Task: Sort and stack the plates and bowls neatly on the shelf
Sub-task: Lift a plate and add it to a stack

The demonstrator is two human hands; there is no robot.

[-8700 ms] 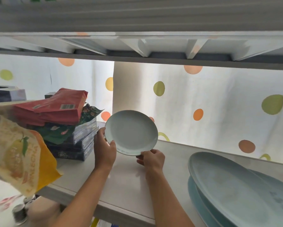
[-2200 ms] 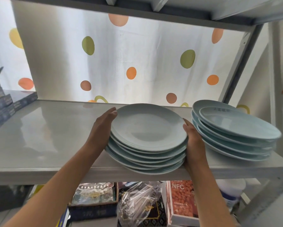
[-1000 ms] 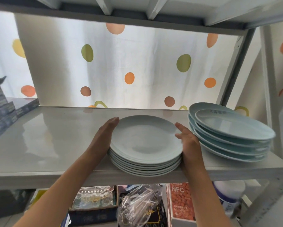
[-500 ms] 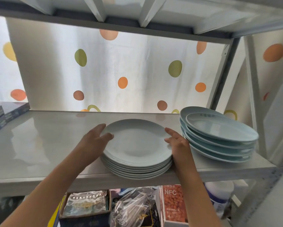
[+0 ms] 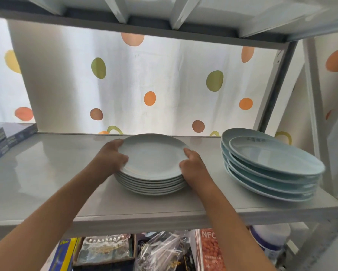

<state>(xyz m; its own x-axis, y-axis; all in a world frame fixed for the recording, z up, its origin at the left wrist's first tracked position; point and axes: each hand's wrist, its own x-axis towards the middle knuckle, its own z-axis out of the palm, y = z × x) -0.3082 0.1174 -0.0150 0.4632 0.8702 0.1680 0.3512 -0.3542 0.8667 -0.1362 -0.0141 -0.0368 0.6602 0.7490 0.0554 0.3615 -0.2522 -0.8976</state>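
A stack of plates point(image 5: 154, 173) sits mid-shelf point(image 5: 46, 173), gripped between both hands: the left hand point(image 5: 110, 156) curls over its left rim, the right hand point(image 5: 193, 165) over its right. Larger plates point(image 5: 270, 163) are piled just right.

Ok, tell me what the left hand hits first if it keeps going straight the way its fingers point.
Probably nothing close: the left hand points along the plate stack rim toward the dotted curtain, over bare shelf. Depth is unclear.
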